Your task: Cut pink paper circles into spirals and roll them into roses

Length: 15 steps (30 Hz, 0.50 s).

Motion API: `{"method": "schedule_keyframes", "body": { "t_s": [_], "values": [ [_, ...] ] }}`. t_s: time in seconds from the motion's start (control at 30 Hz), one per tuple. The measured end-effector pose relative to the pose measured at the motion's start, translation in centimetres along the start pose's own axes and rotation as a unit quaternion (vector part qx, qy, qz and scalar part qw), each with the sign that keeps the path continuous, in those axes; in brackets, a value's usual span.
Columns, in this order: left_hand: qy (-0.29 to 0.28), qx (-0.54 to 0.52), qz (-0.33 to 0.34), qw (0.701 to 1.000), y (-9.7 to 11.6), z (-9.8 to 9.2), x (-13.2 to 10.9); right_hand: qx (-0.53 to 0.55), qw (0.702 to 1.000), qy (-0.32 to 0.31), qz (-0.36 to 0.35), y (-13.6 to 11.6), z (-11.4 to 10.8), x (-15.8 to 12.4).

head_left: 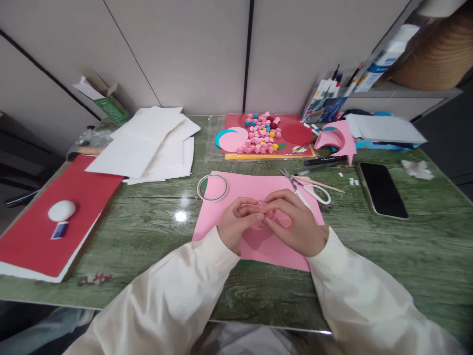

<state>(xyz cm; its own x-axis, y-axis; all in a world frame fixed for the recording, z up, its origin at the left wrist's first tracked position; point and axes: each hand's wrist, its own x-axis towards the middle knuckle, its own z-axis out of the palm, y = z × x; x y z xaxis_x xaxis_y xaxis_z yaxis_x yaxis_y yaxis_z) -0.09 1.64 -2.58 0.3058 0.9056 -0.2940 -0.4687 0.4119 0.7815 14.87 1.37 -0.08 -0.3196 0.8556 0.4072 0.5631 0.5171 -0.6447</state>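
Observation:
My left hand (237, 225) and my right hand (294, 220) meet at the fingertips above a pink sheet of paper (214, 222). Both are closed on a small piece of pink paper (271, 214), mostly hidden by the fingers. Its exact shape cannot be made out. A roll of tape (198, 187) lies at the sheet's upper left corner. At its upper right are white-handled scissors (322, 194), blades partly apart, beside a thin wooden stick (328, 185).
Behind the sheet, a red pad (232, 121) bears many small pink, yellow and blue paper pieces (263, 133) and cut circles. White paper (144, 138) and a red sheet (33, 212) lie left. A phone (383, 190) and a pink cut-out (345, 135) lie right.

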Motion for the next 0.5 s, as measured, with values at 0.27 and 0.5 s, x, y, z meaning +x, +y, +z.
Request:
{"method": "schedule_keyframes", "body": {
  "t_s": [0.27,0.5],
  "values": [
    [-0.036,-0.022,0.004,0.999,-0.1,-0.08,0.08,0.044,0.997,-0.058,-0.028,0.45,0.38,-0.23],
    [-0.024,0.001,0.009,1.0,0.19,0.31,-0.25,0.014,1.0,-0.01,-0.001,0.64,0.43,-0.29]
  ]
}}
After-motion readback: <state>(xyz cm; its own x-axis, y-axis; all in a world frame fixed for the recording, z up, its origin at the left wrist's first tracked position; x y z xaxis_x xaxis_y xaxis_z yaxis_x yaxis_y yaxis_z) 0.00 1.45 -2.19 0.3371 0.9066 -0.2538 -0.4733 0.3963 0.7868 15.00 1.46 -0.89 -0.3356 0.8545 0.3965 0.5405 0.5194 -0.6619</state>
